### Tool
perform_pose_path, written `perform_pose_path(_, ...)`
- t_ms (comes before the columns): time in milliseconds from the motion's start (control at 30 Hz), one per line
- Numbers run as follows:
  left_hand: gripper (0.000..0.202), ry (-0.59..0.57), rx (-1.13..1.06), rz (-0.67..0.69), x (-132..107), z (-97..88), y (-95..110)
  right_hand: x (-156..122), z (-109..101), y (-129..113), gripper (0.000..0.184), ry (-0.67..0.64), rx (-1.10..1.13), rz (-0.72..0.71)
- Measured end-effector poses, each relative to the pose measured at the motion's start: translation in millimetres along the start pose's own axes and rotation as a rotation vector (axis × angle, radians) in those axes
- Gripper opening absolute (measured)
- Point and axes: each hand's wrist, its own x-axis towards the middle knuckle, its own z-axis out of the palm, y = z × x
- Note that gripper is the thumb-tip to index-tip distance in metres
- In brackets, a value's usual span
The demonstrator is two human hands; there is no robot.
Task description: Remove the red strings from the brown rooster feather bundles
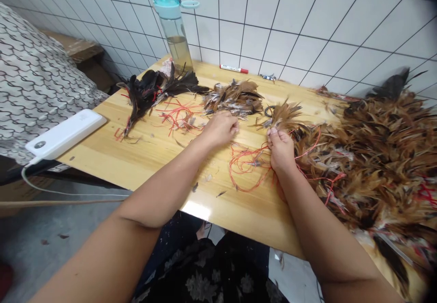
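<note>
My right hand (282, 149) pinches a small bunch of brown feathers (286, 114) by its lower end, with the tips fanned upward. To its left, my left hand (222, 129) is curled closed just in front of a pile of loose brown feathers (235, 99). Whether its fingers hold anything is hidden. Loops of red string (244, 175) lie on the wooden table (153, 157) beside my right wrist. A large heap of brown feather bunches (382, 157) spreads to the right of that hand, with red string trailing over it.
Black feather bunches (146, 94) and cut red string pieces (179, 116) lie at the left. A water bottle (175, 34) stands at the back by the tiled wall (259, 16), near a red-and-white marker (234, 69). A white power bank (66, 134) with a cable sits at the left edge.
</note>
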Motion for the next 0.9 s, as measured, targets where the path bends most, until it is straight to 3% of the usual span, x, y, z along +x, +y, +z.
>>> perform_pose_path(100, 0.006, -0.104, -0.009, -0.002, -1, -1.3, -1, 1, 0, -1, 0.052, 0.048, 0.097, 0.006)
perform_pose_path(200, 0.005, -0.137, -0.007, 0.02, -2, 0.0, -1, 1, 0, -3, 0.052, 0.054, 0.176, 0.006)
perform_pose_path(400, 0.018, 0.053, -0.06, 0.055, 0, 11.9, 16, 2, 1, -2, 0.052, 0.134, 0.274, -0.022)
perform_pose_path(567, 0.022, 0.016, 0.049, 0.113, 27, 13.4, 54, 2, 3, -2, 0.053, 0.186, 0.303, -0.046)
perform_pose_path(667, 0.028, -0.013, 0.183, 0.045, 51, 19.6, 72, 1, 3, -3, 0.053, 0.205, 0.329, -0.031)
perform_pose_path(800, 0.031, -0.062, 0.248, -0.123, 73, 41.4, 77, 1, 2, -1, 0.052, 0.208, 0.303, -0.015)
perform_pose_path(900, 0.024, -0.023, 0.236, -0.101, 76, 54.7, 71, 3, 0, 3, 0.052, 0.203, 0.246, -0.02)
